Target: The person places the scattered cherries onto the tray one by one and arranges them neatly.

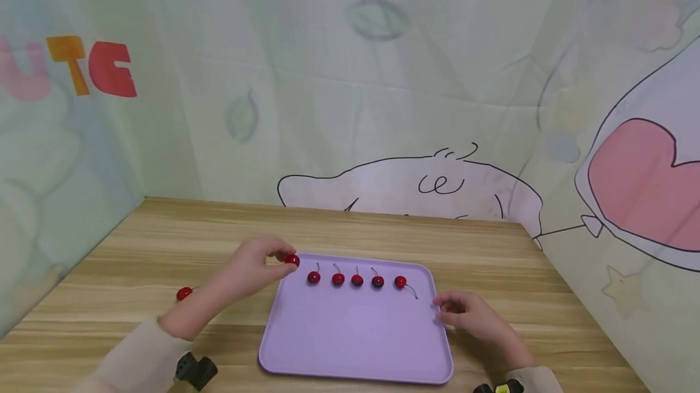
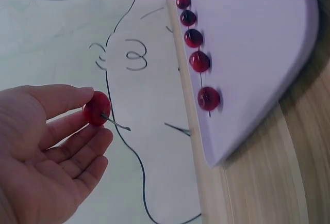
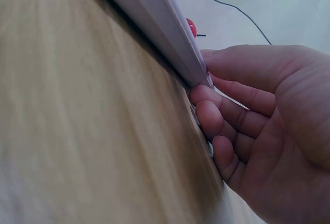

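My left hand pinches a dark red cherry between thumb and fingertips, above the back left corner of a lilac tray; its stem points away from the palm. Several cherries lie in a row along the tray's back edge. The rightmost cherry has its stem lying toward the front right, while the others' stems point backward. At the tray's right side, my right hand grips the rim, thumb on the upper side and curled fingers at the lower side.
Another cherry lies on the wooden table left of the tray, beside my left forearm. A printed curtain stands behind the table and along both sides.
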Tool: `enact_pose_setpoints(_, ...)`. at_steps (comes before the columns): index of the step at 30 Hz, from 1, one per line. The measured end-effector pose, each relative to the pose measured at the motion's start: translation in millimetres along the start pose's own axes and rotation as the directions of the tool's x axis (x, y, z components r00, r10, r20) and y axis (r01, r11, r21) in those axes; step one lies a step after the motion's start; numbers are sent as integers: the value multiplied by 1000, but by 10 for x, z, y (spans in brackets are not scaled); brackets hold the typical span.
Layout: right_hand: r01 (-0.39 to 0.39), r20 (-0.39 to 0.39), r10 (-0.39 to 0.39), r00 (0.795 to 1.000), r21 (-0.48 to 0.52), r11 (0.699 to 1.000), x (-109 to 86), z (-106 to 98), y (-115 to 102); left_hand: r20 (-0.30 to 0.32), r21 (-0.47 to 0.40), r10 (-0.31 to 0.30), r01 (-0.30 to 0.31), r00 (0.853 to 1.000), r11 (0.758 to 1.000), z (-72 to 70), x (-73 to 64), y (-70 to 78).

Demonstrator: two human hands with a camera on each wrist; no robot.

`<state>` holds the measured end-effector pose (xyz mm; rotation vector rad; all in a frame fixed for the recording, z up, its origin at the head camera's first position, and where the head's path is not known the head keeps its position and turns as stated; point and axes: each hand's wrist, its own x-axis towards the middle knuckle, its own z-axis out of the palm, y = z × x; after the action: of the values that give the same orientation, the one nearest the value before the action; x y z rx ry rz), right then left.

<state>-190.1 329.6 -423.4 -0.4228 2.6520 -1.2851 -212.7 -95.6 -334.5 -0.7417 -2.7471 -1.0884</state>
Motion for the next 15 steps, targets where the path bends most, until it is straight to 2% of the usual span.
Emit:
enact_pose_setpoints(10,-9,-1,9,1000,-5,1000,3,-4,-5,79,-67,-8,13,997,998,370,161,280)
enact_pose_setpoints(15,-17,2,17,1000,-2,1000,1,-2,-23,105,-99,40,-30,994,995,569,226,409)
